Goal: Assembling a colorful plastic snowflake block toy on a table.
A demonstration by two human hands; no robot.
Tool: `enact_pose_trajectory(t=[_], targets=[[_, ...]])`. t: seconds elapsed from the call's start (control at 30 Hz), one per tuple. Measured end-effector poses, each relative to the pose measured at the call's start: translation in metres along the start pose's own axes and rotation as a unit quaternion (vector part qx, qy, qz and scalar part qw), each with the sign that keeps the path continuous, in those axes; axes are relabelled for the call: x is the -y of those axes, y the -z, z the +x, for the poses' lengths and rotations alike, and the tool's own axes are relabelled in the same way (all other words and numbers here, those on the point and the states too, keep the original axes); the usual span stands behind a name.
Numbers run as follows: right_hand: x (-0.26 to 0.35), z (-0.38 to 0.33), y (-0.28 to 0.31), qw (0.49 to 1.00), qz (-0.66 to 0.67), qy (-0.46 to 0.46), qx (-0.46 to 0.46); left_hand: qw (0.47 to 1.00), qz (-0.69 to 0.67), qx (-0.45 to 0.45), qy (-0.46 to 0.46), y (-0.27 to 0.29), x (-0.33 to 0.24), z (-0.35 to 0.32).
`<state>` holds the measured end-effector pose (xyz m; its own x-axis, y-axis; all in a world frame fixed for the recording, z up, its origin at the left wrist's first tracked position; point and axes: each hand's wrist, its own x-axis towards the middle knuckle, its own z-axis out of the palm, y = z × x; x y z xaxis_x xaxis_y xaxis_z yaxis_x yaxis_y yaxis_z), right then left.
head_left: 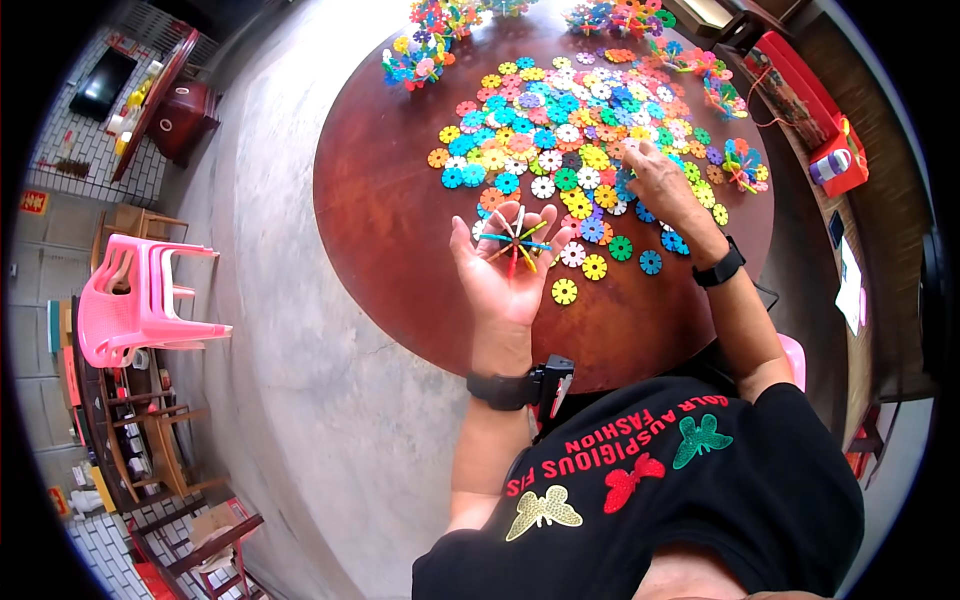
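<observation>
My left hand point(507, 285) is turned palm up, its fingers curled around a small assembly of interlocking plastic discs point(516, 243). Seen edge on, those discs spread out like spokes in blue, yellow, red, white and brown. Over the right part of a wide pile of flat, notched, flower-shaped discs point(566, 178), my right hand point(660, 183) reaches down with bent fingers drawn together. Whatever its fingertips may hold cannot be made out. Nearest to it lie yellow, white and blue discs. Both wrists carry black bands.
The discs lie on a round dark red-brown table point(390, 220). Finished-looking disc clusters point(418, 62) stand along its far rim, with another cluster point(743, 165) at the right. Pink plastic chairs point(130, 300) stand left on the grey floor. A red box point(845, 160) sits beyond the table's right side.
</observation>
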<state>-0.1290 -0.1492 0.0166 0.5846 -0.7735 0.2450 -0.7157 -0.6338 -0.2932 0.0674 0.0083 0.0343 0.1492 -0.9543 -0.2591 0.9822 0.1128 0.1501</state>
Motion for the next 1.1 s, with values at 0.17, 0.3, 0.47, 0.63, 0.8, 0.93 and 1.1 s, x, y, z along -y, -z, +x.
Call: enact_pose_trajectory(t=[0.17,0.3,0.47,0.63,0.8,0.93,1.1], targets=[[0.016,0.003,0.017,0.995,0.092,0.034,-0.024,0.999,0.028,0.030,0.004,-0.004,0.001,0.002],[0.087,-0.003,0.057,0.940,0.315,0.124,-0.033,0.979,0.187,0.037,-0.067,-0.009,0.003,-0.001],[0.116,-0.007,0.058,0.929,0.316,0.193,0.002,0.984,0.175,0.008,-0.028,-0.015,0.002,-0.004],[0.123,-0.010,0.045,0.933,0.306,0.189,-0.006,0.992,0.127,-0.014,-0.015,-0.019,0.004,-0.004],[0.125,-0.013,0.038,0.939,0.289,0.182,-0.034,0.994,0.103,-0.012,-0.026,-0.013,0.007,-0.002],[0.125,-0.014,0.038,0.937,0.302,0.172,-0.017,0.994,0.106,-0.017,-0.033,-0.014,0.008,-0.002],[0.123,-0.012,0.038,0.938,0.291,0.190,-0.016,0.993,0.118,-0.001,-0.015,-0.010,0.004,-0.001]])
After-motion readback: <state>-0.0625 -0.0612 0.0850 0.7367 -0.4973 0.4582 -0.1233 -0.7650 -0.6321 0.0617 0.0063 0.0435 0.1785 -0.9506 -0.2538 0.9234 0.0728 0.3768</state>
